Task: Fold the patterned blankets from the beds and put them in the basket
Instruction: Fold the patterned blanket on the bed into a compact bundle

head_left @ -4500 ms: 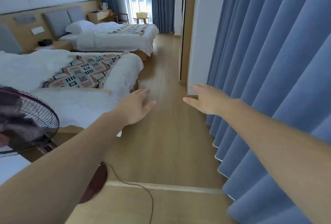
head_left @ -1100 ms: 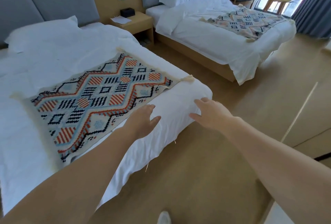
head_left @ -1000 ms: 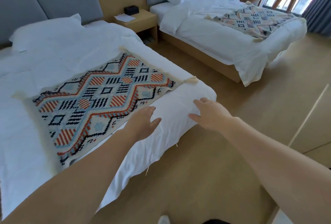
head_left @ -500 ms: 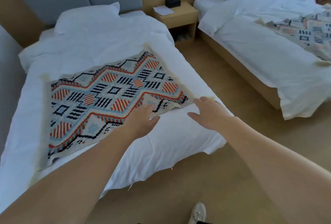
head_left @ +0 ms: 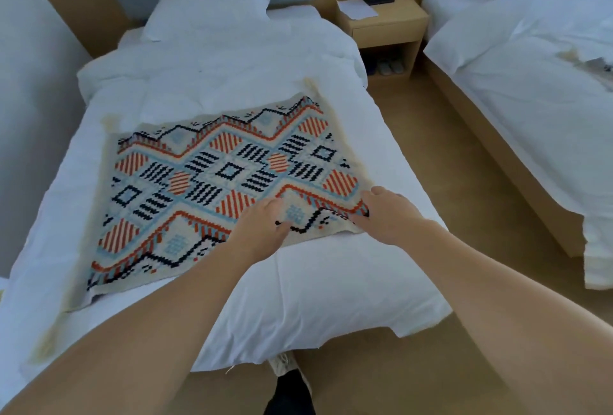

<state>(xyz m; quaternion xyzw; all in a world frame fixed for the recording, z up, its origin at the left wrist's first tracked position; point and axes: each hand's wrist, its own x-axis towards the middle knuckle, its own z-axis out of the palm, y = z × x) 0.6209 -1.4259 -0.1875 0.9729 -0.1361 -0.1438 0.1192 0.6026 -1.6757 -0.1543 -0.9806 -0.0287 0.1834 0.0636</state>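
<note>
A patterned blanket (head_left: 212, 182) with orange, black and pale blue zigzags lies spread flat across the foot half of the near bed (head_left: 315, 288). My left hand (head_left: 262, 229) rests on its near edge, fingers down on the weave. My right hand (head_left: 388, 215) pinches the near right corner, which is lifted and curled slightly off the sheet. A sliver of a second patterned blanket (head_left: 597, 73) shows on the far bed (head_left: 517, 89) at the right edge. No basket is in view.
A wooden nightstand (head_left: 384, 26) with a black box and papers stands between the beds. A white pillow (head_left: 205, 13) lies at the near bed's head. Wood floor runs between the beds. My shoe (head_left: 285, 368) is at the bed's foot.
I walked from the curtain to the near bed's foot. Both hands moved from above the bare sheet onto the blanket's near edge, and the right hand took hold of the corner.
</note>
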